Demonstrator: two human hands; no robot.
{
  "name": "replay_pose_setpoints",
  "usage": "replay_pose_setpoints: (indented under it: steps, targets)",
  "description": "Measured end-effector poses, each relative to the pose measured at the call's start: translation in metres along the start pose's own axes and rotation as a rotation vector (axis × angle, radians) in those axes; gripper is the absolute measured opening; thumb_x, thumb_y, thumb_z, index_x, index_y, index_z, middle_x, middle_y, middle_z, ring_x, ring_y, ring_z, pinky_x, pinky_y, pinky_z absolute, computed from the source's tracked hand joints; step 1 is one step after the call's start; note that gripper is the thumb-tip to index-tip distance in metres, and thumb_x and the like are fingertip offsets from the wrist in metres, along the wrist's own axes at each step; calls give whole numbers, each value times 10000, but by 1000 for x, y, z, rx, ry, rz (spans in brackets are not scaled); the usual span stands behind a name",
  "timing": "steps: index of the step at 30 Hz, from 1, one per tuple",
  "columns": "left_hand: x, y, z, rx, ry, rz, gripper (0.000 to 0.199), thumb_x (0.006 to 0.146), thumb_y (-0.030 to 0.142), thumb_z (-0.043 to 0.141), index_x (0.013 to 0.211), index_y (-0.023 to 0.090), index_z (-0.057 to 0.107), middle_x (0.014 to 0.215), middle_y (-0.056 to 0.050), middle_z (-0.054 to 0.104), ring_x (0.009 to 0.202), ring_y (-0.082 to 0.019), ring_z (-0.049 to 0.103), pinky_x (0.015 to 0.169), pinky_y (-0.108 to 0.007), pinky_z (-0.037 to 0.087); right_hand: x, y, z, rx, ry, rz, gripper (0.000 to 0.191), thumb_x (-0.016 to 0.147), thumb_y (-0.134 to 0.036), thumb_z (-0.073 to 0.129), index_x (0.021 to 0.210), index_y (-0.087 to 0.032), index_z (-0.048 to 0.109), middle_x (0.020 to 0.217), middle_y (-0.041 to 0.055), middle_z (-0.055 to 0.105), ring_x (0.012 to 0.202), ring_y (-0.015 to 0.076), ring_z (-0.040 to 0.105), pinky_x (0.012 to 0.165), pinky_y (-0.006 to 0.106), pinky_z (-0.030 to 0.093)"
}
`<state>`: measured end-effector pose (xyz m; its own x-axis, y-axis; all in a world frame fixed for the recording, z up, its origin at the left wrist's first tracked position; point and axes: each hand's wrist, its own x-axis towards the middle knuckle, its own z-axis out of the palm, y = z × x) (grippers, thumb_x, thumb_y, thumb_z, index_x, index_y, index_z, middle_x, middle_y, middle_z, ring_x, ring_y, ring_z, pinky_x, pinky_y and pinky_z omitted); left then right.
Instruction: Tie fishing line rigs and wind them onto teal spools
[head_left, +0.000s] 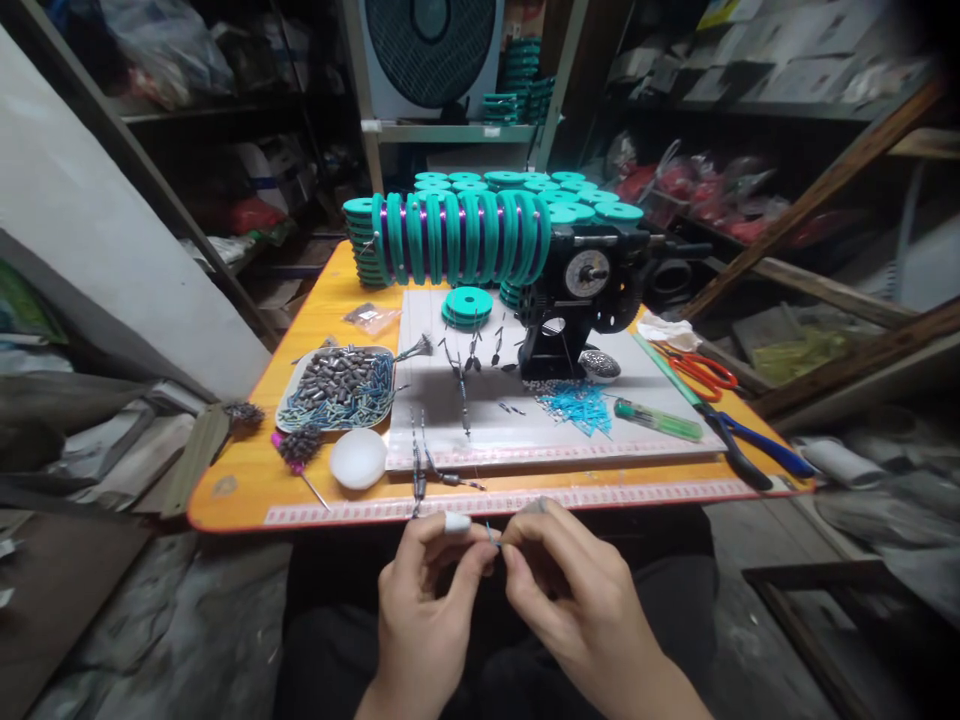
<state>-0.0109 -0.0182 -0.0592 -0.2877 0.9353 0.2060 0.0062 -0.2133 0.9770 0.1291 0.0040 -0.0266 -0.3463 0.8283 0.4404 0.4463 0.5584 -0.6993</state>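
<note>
Blue strand (pixel 490 533) pinched

Your left hand (pixel 426 600) and right hand (pixel 574 590) grip it by the fingertips, before the tabletop (pixel 240 465). Beyond, print on the measuring strip (pixel 525 500) and, farther, the dial (pixel 577 277) is too small to read.

Pinched blue piece (pixel 489 531) — too small to identify.
</note>
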Motion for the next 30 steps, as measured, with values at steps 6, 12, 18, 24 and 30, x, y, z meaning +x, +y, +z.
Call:
replay_pose_setpoints:
  steps: [6,12,18,24,30]
  targets:
    - [-4,-7,-8,282,-78,243,313,820,61,621,1052,249,528,901,-1,707,823,-139,700,765,-241,580,5,4,-1,11,-69,8,101,904,-103,471,853,-182,507,778,10,502,652,117,493,589,235,384]
    - [2,-5,-9,326,-50,357,323,811,26,603,1049,226,517,889,-13,647,809,-139,656,747,-251,550,17,4,1,-6,-115,-17,90,910,-112,466,860,-173,507,775,16,495,650,127,476,579,244,375]
    - [3,-7,-9,307,-21,342,342,801,13,578,1047,237,498,886,-10,600,808,-151,621,731,-261,518,24,5,8,6,-142,-37,75,923,-136,467,882,-170,520,801,25,504,662,135,481,591,254,386]
    - [1,-8,-12,243,3,301,383,801,-5,561,1069,260,489,940,-10,594,872,-148,613,808,-254,501,26,3,5,110,-190,1,180,943,-133,464,1079,-219,545,927,26,568,822,137,562,721,239,455]
    - [-1,-7,-15,210,32,251,408,790,2,584,1079,281,517,967,-7,624,911,-154,625,840,-252,496,32,4,-1,132,-350,-33,336,958,-119,426,1254,-265,488,1032,42,578,946,150,568,806,253,475]
